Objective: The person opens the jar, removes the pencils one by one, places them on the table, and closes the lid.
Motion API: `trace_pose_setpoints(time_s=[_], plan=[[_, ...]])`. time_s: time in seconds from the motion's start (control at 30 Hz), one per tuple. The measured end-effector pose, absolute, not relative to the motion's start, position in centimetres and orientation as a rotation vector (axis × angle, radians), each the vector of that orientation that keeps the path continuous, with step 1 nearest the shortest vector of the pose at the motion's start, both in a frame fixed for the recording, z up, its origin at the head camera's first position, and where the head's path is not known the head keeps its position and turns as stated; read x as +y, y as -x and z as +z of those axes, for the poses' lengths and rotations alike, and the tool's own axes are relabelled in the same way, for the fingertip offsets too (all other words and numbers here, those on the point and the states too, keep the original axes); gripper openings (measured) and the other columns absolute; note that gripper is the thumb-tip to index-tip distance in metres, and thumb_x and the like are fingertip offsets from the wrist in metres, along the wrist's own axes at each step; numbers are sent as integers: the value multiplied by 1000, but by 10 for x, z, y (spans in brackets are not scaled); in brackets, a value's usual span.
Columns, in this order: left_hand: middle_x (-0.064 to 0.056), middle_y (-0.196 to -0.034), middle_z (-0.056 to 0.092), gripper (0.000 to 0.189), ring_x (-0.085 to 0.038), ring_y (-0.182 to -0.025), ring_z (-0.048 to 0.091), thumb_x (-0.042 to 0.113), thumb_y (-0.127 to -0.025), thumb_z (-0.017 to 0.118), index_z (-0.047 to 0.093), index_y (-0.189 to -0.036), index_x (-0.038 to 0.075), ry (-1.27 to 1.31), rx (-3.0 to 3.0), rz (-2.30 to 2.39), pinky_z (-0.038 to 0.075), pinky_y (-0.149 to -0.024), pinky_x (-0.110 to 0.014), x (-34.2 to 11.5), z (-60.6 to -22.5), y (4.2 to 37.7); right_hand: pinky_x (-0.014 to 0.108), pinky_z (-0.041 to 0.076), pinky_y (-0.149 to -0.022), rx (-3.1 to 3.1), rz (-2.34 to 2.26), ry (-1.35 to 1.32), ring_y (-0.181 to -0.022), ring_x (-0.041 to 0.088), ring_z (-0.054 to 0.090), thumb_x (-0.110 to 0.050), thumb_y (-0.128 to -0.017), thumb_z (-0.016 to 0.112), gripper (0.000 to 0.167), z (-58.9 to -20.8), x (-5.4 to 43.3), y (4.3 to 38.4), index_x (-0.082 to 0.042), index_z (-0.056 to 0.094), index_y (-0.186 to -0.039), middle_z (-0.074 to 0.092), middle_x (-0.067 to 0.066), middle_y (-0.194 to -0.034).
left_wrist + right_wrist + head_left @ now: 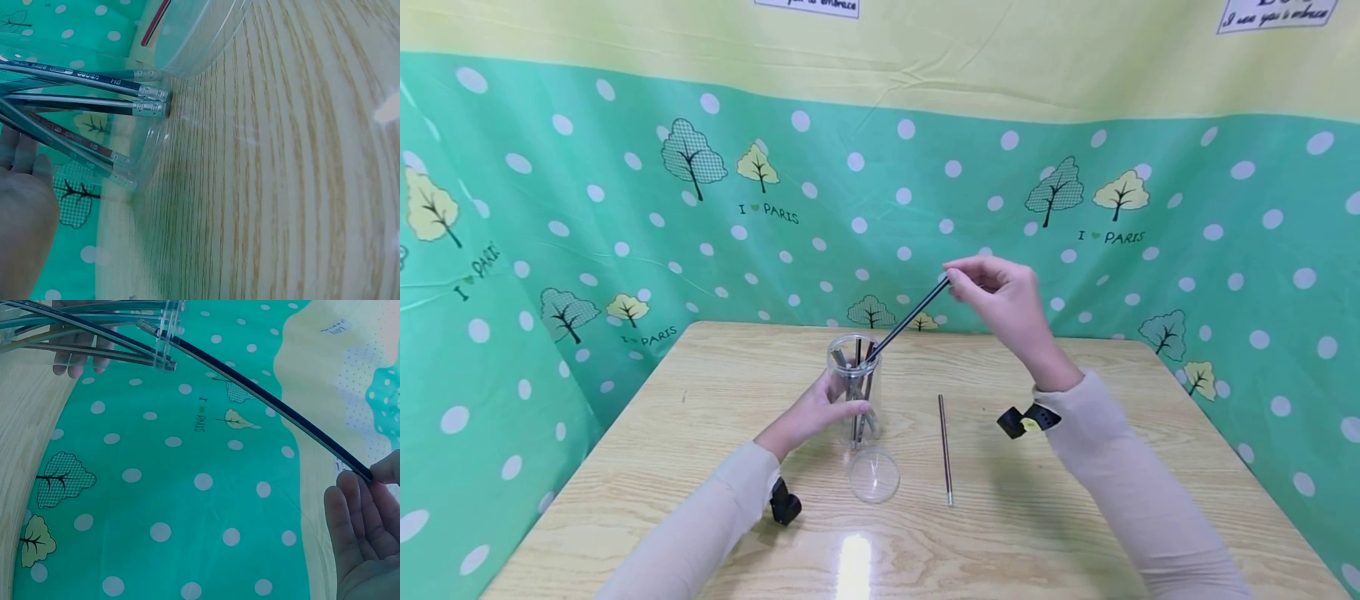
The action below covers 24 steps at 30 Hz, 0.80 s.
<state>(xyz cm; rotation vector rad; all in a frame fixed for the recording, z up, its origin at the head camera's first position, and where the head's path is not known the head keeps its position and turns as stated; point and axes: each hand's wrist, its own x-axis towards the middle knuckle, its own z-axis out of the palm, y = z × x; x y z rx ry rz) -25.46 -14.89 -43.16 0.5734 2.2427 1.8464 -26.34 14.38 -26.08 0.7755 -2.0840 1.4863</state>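
Observation:
A clear jar (842, 372) stands on the table with several pencils (94, 78) in it, their eraser ends at the bottom in the left wrist view. My left hand (816, 410) grips the jar's side, thumb across the front. Above and to the right, my right hand (1003, 304) pinches a dark pencil (913, 315) near its upper end. That pencil slants down to the left, and its eraser end (149, 327) is at the jar's mouth. Whether it touches the rim I cannot tell.
A round clear lid (874, 477) lies in front of the jar. To its right, a dark red pencil (945, 450) lies on the wooden table (700, 467). A green and yellow patterned cloth (880, 192) hangs behind the table and at its sides.

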Motion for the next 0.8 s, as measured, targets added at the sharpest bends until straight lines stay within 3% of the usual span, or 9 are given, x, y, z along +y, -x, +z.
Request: trace_pose_setpoints(time_s=[0.47, 0.8], plan=[[-8, -157, 39, 83, -28, -146, 30, 26, -89, 78, 29, -157, 24, -571, 2240, 1844, 17, -119, -55, -149, -430, 255, 25, 59, -73, -2010, 1552, -692, -78, 17, 71, -17, -95, 71, 18, -248, 164, 259, -5, 76, -107, 74, 11, -89], [-8, -157, 39, 86, -28, -146, 31, 29, -88, 79, 28, -157, 27, -539, 2252, 1834, 18, -119, -54, -149, -431, 254, 25, 59, -74, -1961, 1561, -659, -76, 17, 70, -16, -95, 71, 23, -242, 173, 256, 3, 74, -108, 74, 5, -90]])
